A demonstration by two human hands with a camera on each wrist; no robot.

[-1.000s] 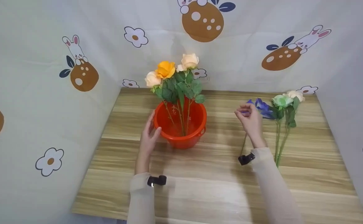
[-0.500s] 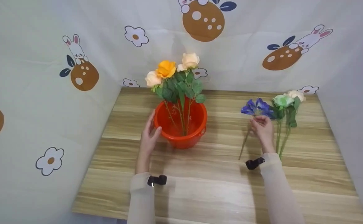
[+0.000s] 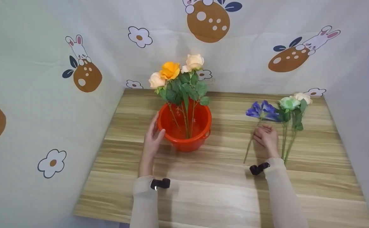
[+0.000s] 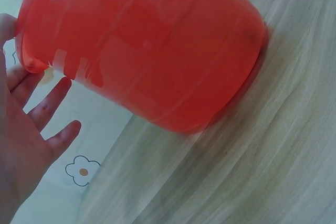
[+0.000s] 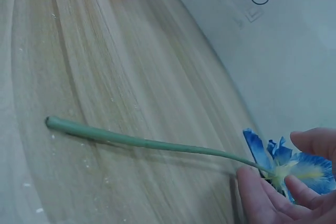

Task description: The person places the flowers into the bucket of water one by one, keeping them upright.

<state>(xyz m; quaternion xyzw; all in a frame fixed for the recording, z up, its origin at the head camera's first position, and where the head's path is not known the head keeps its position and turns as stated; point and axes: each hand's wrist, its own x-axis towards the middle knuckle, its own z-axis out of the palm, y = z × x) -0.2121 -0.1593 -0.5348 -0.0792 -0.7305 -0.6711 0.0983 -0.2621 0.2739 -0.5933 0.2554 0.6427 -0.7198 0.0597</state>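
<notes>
An orange-red bucket (image 3: 186,145) holds an orange rose (image 3: 171,70) and two cream roses (image 3: 194,62), stems leaning inside it. My left hand (image 3: 153,142) rests against the bucket's left rim, fingers extended; the left wrist view shows the fingertips touching the bucket wall (image 4: 157,51). To the right, a blue-purple flower (image 3: 262,110) lies on the table, its green stem (image 5: 136,141) pointing towards me. My right hand (image 3: 266,136) is over that stem just below the bloom. In the right wrist view its thumb and fingers (image 5: 257,198) stand apart, not closed round the stem.
A pale green rose (image 3: 289,103) and a cream rose (image 3: 303,98) lie side by side at the right of the wood-grain table (image 3: 209,196). A patterned cloth (image 3: 241,63) hangs behind and along both sides.
My right hand moved from in front of the blue-purple flower to the right and down, towards its stem. The left hand stays at the bucket rim; the flowers have hardly moved.
</notes>
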